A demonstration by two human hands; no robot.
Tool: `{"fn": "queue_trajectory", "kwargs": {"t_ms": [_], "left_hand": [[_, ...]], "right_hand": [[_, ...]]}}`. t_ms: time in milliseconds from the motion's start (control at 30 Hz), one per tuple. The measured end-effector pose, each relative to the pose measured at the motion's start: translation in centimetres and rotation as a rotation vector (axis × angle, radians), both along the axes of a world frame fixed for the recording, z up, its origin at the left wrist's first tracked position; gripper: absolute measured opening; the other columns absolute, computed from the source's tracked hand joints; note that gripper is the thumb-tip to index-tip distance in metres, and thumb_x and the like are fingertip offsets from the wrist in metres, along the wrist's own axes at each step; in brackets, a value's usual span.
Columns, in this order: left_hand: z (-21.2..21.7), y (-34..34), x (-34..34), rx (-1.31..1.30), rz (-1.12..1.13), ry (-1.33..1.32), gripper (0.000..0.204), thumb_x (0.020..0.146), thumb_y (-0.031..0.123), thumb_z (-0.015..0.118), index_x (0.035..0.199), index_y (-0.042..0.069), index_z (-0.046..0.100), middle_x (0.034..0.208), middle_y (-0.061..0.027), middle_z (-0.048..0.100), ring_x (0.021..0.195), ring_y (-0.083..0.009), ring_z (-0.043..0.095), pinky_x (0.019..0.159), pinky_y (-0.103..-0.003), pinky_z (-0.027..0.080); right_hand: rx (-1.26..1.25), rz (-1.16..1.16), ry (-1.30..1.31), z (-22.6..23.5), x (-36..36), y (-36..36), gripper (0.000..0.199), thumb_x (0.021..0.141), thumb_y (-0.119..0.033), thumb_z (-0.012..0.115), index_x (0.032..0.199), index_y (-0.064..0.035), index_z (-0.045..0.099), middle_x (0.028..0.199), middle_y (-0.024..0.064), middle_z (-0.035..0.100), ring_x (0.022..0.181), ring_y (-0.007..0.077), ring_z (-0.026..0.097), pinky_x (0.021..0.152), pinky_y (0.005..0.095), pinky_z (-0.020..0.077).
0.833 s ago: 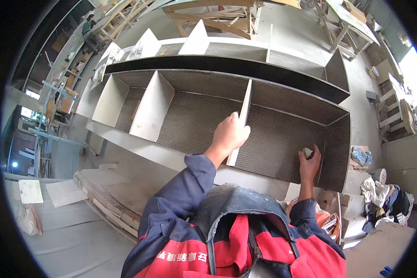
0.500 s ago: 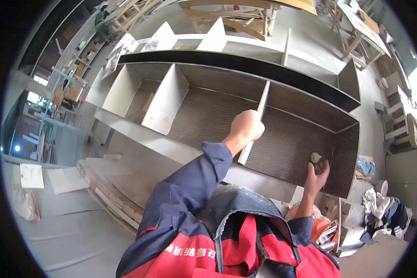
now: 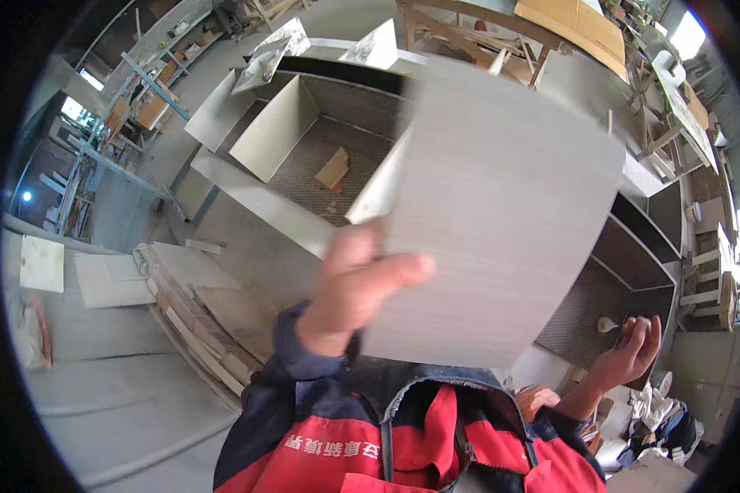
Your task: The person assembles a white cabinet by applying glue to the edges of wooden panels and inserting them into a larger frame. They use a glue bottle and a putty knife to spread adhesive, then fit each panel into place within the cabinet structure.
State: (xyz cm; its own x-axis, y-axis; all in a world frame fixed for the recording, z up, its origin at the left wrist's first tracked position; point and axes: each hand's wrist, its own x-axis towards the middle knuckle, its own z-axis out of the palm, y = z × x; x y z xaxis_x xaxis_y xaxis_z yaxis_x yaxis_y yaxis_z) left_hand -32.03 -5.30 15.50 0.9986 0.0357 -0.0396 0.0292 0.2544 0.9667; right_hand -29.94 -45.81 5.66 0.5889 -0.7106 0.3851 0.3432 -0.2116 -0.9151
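My left hand (image 3: 349, 283) grips a flat grey board (image 3: 501, 222) by its left edge, thumb across its face. The board is raised in front of me, broad side toward me, and hides the middle of the long shelf cabinet (image 3: 596, 287). My right hand (image 3: 635, 349) is at the cabinet's right end, with its fingers bent round a small dark object with a pale rounded tip (image 3: 607, 324). Its exact kind is unclear. Left of the board, pale divider panels (image 3: 275, 127) stand in the cabinet, and a piece of tan scrap (image 3: 333, 168) lies on its dark textured bottom.
A second cabinet with upright pale panels (image 3: 372, 48) lies behind. Stacked boards (image 3: 197, 320) lie at left. Cloths (image 3: 670, 423) are heaped at lower right, with a wooden workbench (image 3: 469, 29) at the back.
My left hand has lifted the board out of the cabinet and turned its broad face toward me. My right hand has shifted right and down in the picture, and the view has swung.
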Motion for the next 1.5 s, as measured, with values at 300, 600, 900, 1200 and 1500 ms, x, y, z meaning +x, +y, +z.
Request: {"fn": "queue_trajectory", "kwargs": {"t_ms": [300,600,900,1200,1500], "left_hand": [[-5.9,30.8,-15.6,-0.009,1.121,-0.172,0.072,0.081,0.03,0.062,0.144,-0.002,0.046,0.142,-0.0237,0.05,0.128,-0.0401,0.049,0.105,-0.054,0.041],[-7.6,47.5,-19.2,-0.159,1.263,-0.177,0.058,0.099,0.042,0.054,0.134,-0.004,0.051,0.128,-0.0202,0.056,0.116,-0.0325,0.055,0.096,-0.047,0.046],[-6.9,52.6,-13.0,-0.501,1.162,-0.126,0.069,0.104,0.055,0.047,0.152,0.006,0.04,0.153,-0.0123,0.045,0.134,-0.0326,0.046,0.113,-0.05,0.034],[-16.7,68.0,-11.5,-0.718,0.572,-0.429,0.068,0.104,0.054,0.046,0.152,0.005,0.04,0.152,-0.013,0.046,0.133,-0.0349,0.046,0.112,-0.054,0.033],[-15.5,79.6,-6.2,-0.739,0.856,-0.15,0.07,0.102,0.052,0.051,0.152,0.004,0.038,0.149,-0.0144,0.047,0.133,-0.0358,0.046,0.112,-0.054,0.036]], "right_hand": [[-0.303,0.991,0.48,2.2,-2.7,32.6,0.014,0.085,0.001,0.071,0.1,-0.001,0.071,0.091,0.0087,0.069,0.082,0.0165,0.067,0.074,0.0301,0.0535],[-0.411,1.22,0.66,-0.4,-0.7,49.1,0.021,0.092,-0.015,0.071,0.107,0.0004,0.072,0.092,0.0142,0.071,0.077,0.0204,0.069,0.072,0.033,0.0552],[-0.598,1.2,0.265,3.4,8.3,61.5,0.033,0.087,-0.014,0.073,0.117,-0.0017,0.067,0.095,0.0161,0.07,0.084,0.0263,0.071,0.076,0.0357,0.057],[-1.154,0.777,0.443,5.6,26.7,77.5,0.055,0.09,-0.037,0.075,0.128,-0.0013,0.058,0.119,0.02,0.064,0.111,0.0339,0.064,0.097,0.0414,0.0513],[-1.37,0.658,0.773,3.3,36.9,85.9,0.061,0.083,-0.037,0.075,0.123,0.0047,0.055,0.113,0.0262,0.068,0.109,0.0393,0.067,0.095,0.0448,0.0524]]}}
